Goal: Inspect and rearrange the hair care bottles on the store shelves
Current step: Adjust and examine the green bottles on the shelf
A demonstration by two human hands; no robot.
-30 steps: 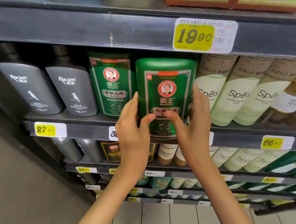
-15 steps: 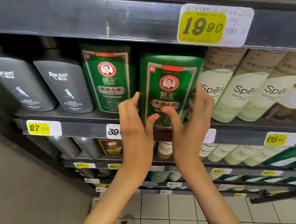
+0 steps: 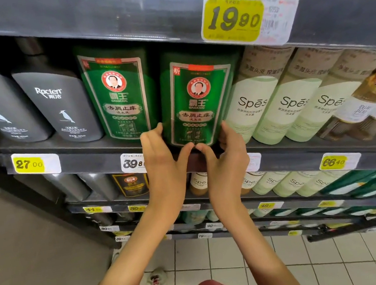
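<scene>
Seemingly mid-step: the green bottle (image 3: pixel 197 101) stands at the centre of the frame, at the front edge of the shelf (image 3: pixel 85 156), between a second green bottle (image 3: pixel 116 94) on its left and pale Spēs bottles (image 3: pixel 257 104) on its right. Its label faces out, but its dark lower end seems to overhang the shelf lip, so I judge it not yet seated. Pushing it back level with its neighbour is left, as are the lower rows. Both forearms reach up from the bottom of the frame. The left hand (image 3: pixel 164 168) and right hand (image 3: pixel 227 160) wrap the bottle's lower sides, with the thumbs pressed on its front base, tips nearly touching.
</scene>
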